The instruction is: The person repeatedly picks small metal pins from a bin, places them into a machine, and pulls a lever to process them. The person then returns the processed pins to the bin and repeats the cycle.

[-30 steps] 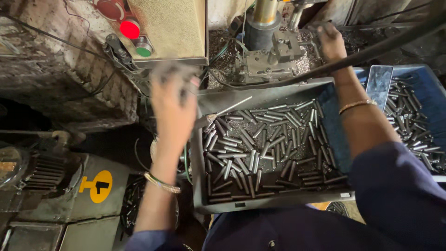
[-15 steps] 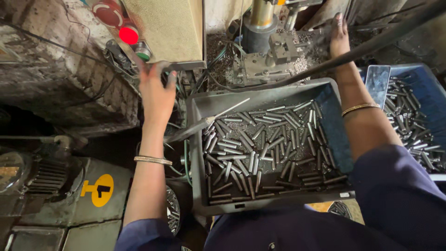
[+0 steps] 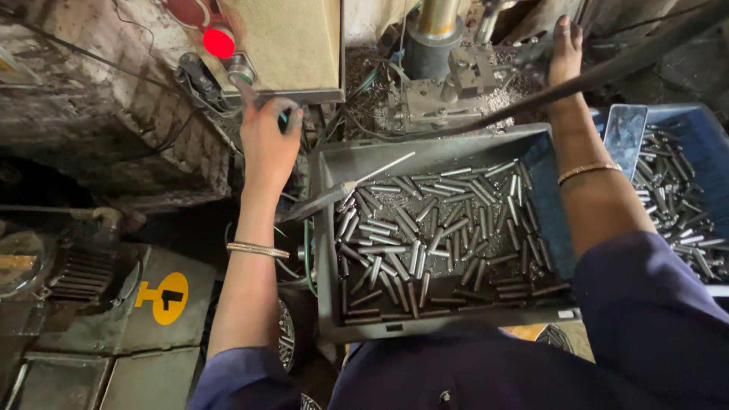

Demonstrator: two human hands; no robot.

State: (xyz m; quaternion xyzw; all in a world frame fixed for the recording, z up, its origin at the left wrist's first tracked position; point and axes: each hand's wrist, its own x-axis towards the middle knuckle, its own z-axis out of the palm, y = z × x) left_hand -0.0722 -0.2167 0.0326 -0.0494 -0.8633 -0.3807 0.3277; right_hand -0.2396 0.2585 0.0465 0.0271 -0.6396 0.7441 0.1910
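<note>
My left hand [image 3: 267, 140] reaches up to the lower edge of a beige control box [image 3: 296, 38], its fingers curled round a grey metal handle [image 3: 244, 85] there. My right hand [image 3: 566, 47] stretches far forward to the machine's fixture [image 3: 456, 83], fingers straight; what its fingertips touch is hidden. A long dark bar [image 3: 607, 72] crosses just under that wrist. On my lap, between my arms, lies a grey metal tray [image 3: 326, 228] filled with several short steel pins [image 3: 425, 235].
A blue crate [image 3: 714, 129] at the right holds more pins and a flat metal scoop [image 3: 624, 137]. A red button [image 3: 219, 42] sits on the control box. The press column [image 3: 437, 23] stands above the fixture. A motor [image 3: 76, 273] and yellow sticker [image 3: 165, 298] are low left.
My left hand rose from over the tray's left corner to the handle under the control box and closed on it. My right hand slid slightly farther forward on the fixture.
</note>
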